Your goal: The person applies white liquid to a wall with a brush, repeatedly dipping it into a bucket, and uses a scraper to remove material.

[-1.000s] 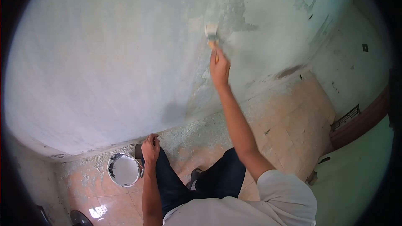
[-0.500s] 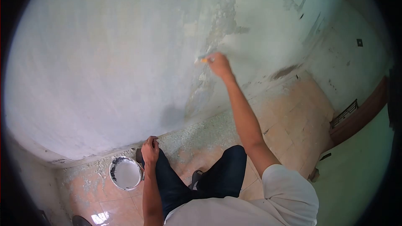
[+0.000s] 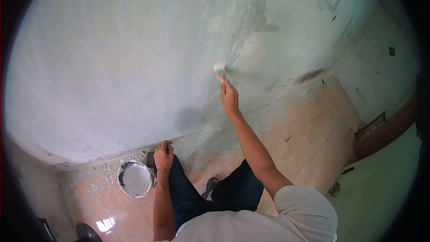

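My right hand (image 3: pixel 230 98) is closed around the yellowish handle of a paintbrush (image 3: pixel 220 67). The brush head is pale with paint, points upward and is at the wall (image 3: pixel 121 71), over the edge of a rough grey patch. My left hand (image 3: pixel 164 155) rests at my left knee, thumb and fingers loosely bent and apart, with nothing visible between them. Beside it on the floor stands a round paint bucket (image 3: pixel 135 180) of whitish paint, its rim smeared dark.
Flakes and dust (image 3: pixel 215 141) lie on the tiled floor (image 3: pixel 309 141) along the wall's foot. A round dark object (image 3: pixel 88 232) is at the bottom left. A reddish-brown door frame (image 3: pixel 389 127) stands at the right, and a small socket (image 3: pixel 392 51) sits on the side wall.
My right hand has moved down and slightly left, and the brush has turned from pointing left to pointing up. My left hand stays at the knee. The view has shifted slightly.
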`<state>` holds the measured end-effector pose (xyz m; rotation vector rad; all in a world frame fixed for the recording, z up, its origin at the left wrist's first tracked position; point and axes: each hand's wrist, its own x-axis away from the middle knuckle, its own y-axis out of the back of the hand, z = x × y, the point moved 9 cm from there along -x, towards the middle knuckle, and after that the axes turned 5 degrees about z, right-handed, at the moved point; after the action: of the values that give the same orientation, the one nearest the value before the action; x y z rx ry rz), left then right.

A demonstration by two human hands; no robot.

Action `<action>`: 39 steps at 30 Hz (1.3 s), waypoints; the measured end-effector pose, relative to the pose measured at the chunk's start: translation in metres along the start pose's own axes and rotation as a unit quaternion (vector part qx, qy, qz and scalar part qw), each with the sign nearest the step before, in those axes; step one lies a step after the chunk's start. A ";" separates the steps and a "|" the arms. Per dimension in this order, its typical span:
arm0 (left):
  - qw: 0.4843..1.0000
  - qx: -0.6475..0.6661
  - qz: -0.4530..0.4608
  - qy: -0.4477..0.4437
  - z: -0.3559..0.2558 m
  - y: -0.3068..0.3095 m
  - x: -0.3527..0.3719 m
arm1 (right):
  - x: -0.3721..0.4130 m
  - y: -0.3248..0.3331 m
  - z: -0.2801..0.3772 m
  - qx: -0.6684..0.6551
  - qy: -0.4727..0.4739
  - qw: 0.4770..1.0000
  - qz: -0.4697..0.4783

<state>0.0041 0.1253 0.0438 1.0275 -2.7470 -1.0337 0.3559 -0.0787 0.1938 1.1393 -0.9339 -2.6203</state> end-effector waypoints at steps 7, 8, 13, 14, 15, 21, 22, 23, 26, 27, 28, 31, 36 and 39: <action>1.000 -0.015 0.004 -0.009 -0.006 -0.001 0.001 | -0.007 -0.030 -0.045 0.167 -0.107 0.937 0.286; 1.000 -0.005 0.005 -0.009 -0.003 -0.003 0.001 | -0.034 -0.005 -0.022 0.137 -0.077 0.963 0.220; 1.000 -0.011 -0.005 -0.022 -0.001 -0.002 0.001 | -0.111 0.138 0.099 0.007 -0.029 1.000 0.007; 1.000 -0.015 -0.002 -0.015 0.001 -0.003 0.001 | -0.110 0.152 0.116 -0.001 -0.032 0.999 -0.001; 1.000 -0.018 0.001 -0.008 0.003 -0.004 0.000 | -0.104 0.172 0.133 -0.021 -0.029 0.999 -0.037; 0.999 -0.033 0.025 -0.023 0.006 -0.017 -0.004 | -0.054 0.063 0.058 0.014 0.042 0.996 -0.080; 0.999 -0.023 0.030 -0.022 0.004 -0.018 -0.003 | -0.032 0.033 0.038 -0.001 0.043 0.996 -0.077; 0.999 -0.015 0.025 -0.029 0.002 -0.017 -0.003 | -0.011 0.010 0.016 0.012 0.024 0.998 -0.061; 0.999 -0.014 0.018 -0.023 -0.002 -0.017 -0.002 | 0.049 -0.045 -0.049 0.055 -0.098 0.990 0.090; 0.999 -0.030 0.013 -0.035 -0.010 -0.015 -0.001 | 0.062 -0.049 -0.058 0.049 -0.134 0.981 0.133; 0.999 -0.022 0.012 -0.040 -0.011 -0.016 -0.001 | 0.070 -0.054 -0.068 0.045 -0.167 0.969 0.177; 0.998 -0.014 0.011 -0.063 -0.018 -0.018 0.002 | 0.057 -0.066 -0.081 0.096 -0.148 0.947 0.269; 0.998 -0.015 -0.002 -0.064 -0.018 -0.014 0.003 | -0.077 0.052 0.030 0.038 -0.042 0.996 0.070; 0.998 -0.016 -0.005 -0.061 -0.011 -0.018 0.000 | -0.101 0.130 0.094 -0.025 -0.043 0.999 0.008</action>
<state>0.0173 0.1093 0.0416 1.0073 -2.8125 -1.1749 0.3461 -0.1012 0.3814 1.0114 -0.8824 -2.6833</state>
